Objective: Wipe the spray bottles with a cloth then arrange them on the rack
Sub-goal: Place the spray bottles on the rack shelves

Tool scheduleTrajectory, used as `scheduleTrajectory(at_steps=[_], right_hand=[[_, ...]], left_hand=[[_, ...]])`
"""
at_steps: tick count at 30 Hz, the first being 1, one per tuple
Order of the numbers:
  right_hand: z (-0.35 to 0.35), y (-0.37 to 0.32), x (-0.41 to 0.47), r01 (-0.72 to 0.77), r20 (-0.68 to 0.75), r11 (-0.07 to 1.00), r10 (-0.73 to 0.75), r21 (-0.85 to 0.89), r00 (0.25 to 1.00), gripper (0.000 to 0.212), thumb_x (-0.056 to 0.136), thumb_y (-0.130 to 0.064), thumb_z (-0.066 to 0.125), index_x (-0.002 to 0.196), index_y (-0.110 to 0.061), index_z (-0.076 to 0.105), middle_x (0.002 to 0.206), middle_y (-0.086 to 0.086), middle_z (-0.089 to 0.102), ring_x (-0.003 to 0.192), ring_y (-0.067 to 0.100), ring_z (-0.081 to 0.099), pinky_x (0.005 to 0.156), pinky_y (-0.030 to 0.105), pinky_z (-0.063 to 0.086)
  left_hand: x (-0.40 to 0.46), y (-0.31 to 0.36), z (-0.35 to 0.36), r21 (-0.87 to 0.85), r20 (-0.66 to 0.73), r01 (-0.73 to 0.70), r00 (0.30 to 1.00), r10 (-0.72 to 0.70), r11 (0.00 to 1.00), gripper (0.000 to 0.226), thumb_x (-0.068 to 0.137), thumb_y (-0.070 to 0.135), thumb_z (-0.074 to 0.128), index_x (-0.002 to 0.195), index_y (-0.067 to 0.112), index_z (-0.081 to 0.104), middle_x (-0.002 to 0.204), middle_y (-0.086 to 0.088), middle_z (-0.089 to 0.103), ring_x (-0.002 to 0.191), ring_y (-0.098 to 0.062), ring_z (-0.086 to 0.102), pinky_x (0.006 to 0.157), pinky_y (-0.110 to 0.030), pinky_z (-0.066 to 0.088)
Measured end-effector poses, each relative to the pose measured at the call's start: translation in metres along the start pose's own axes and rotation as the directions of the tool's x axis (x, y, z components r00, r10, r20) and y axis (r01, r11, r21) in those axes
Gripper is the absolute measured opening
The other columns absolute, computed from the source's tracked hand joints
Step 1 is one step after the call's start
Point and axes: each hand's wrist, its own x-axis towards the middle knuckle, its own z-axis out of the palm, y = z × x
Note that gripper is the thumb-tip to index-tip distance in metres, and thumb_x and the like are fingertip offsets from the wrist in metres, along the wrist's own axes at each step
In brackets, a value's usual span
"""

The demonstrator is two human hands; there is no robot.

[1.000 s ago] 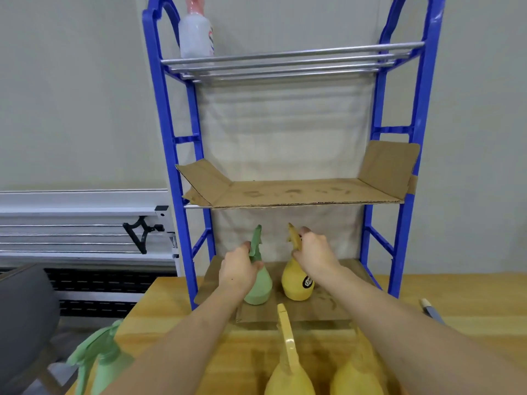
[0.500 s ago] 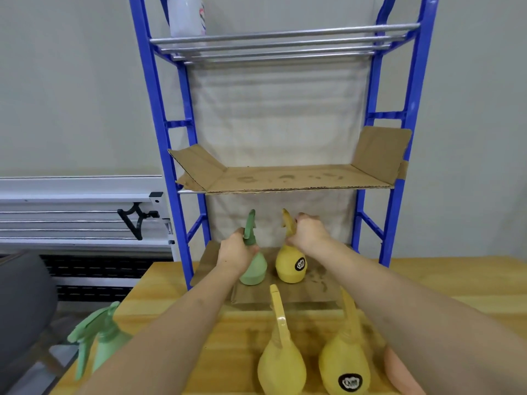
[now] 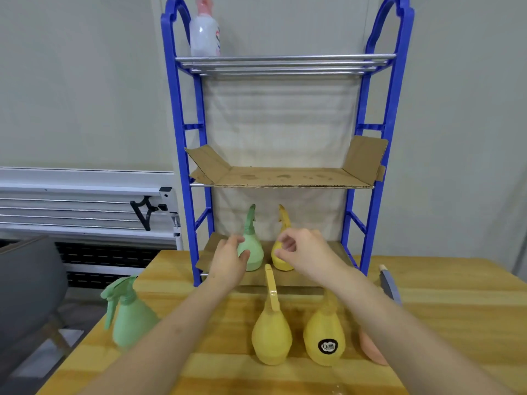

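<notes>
Green pear-shaped plastic spray bottle [image 3: 128, 315] standing at left edge of wooden table [image 3: 456, 309], near side, well apart from rack. Blue plastic rack with metal-rod shelves [image 3: 182, 138] at back of table against wall. White bottle with pink cap [image 3: 204, 32] on top shelf, left end. Flattened brown cardboard sheet [image 3: 285, 176] lining middle shelf, flaps bent up at both ends. On bottom shelf: small green pear-shaped spray bottle [image 3: 252, 246] upright, small yellow pear-shaped spray bottle [image 3: 282, 252] upright just beside it on the right. Left hand [image 3: 228, 259] just left of small green bottle, fingers loosely spread, thumb tip close to bottle's belly; contact unclear, no grip. Right hand [image 3: 305, 252] in front of small yellow bottle, fingers loosely curled, holding nothing. On table in front of rack: yellow pear-shaped spray bottle with long trigger [image 3: 271, 334], then yellow pear-shaped spray bottle with black round label [image 3: 325, 337], then orange-pink rounded bottle [image 3: 370, 350] partly hidden behind right forearm. Grey-blue object [image 3: 390, 286] lying on table right of rack, mostly hidden; identity unclear.
</notes>
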Motion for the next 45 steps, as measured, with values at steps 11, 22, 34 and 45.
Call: scheduleTrajectory(at_steps=[11, 22, 34, 45], right_hand=[[0.026, -0.042, -0.045, -0.101, 0.129, 0.965, 0.135, -0.242, 0.982, 0.041, 0.085, -0.04, 0.076, 0.068, -0.017, 0.047, 0.075, 0.001, 0.046, 0.08, 0.03, 0.053, 0.067, 0.034, 0.042], [0.009, -0.025, -0.014, -0.158, -0.112, 0.977, 0.142, -0.146, 0.983, 0.035, 0.094, -0.026, 0.07, 0.066, -0.014, 0.053, 0.069, 0.005, 0.053, 0.063, 0.024, 0.053, 0.053, 0.032, 0.047], [-0.037, 0.041, 0.041, -0.285, -0.307, 0.954, 0.245, -0.093, 0.92, 0.033, 0.092, -0.017, 0.073, 0.064, -0.006, 0.058, 0.066, 0.01, 0.055, 0.059, 0.029, 0.054, 0.051, 0.035, 0.049], [-0.021, 0.091, 0.083, -0.34, -0.279, 0.926, 0.287, -0.166, 0.916, 0.023, 0.101, -0.03, 0.067, 0.1, -0.007, 0.071, 0.098, 0.015, 0.069, 0.087, 0.033, 0.069, 0.072, 0.039, 0.06]], left_hand=[[-0.038, -0.012, -0.012, 0.042, 0.005, -0.037, 0.999, 0.037, 0.998, 0.034, 0.102, 0.014, 0.053, 0.136, 0.018, 0.056, 0.129, -0.007, 0.054, 0.082, -0.005, 0.051, 0.078, -0.025, 0.043], [-0.028, -0.01, -0.005, 0.027, 0.034, -0.055, 0.998, 0.054, 0.998, 0.032, 0.101, 0.011, 0.054, 0.131, 0.017, 0.059, 0.126, -0.006, 0.059, 0.107, -0.019, 0.061, 0.095, -0.032, 0.052], [-0.002, 0.007, 0.038, 0.036, 0.188, -0.032, 0.982, 0.025, 0.999, 0.03, 0.101, 0.013, 0.051, 0.129, 0.017, 0.061, 0.13, -0.008, 0.059, 0.11, -0.024, 0.062, 0.081, -0.024, 0.046], [0.019, 0.009, 0.065, 0.027, 0.214, -0.028, 0.977, 0.021, 0.999, 0.028, 0.1, 0.013, 0.051, 0.125, 0.019, 0.064, 0.127, -0.006, 0.06, 0.109, -0.021, 0.06, 0.084, -0.024, 0.045]])
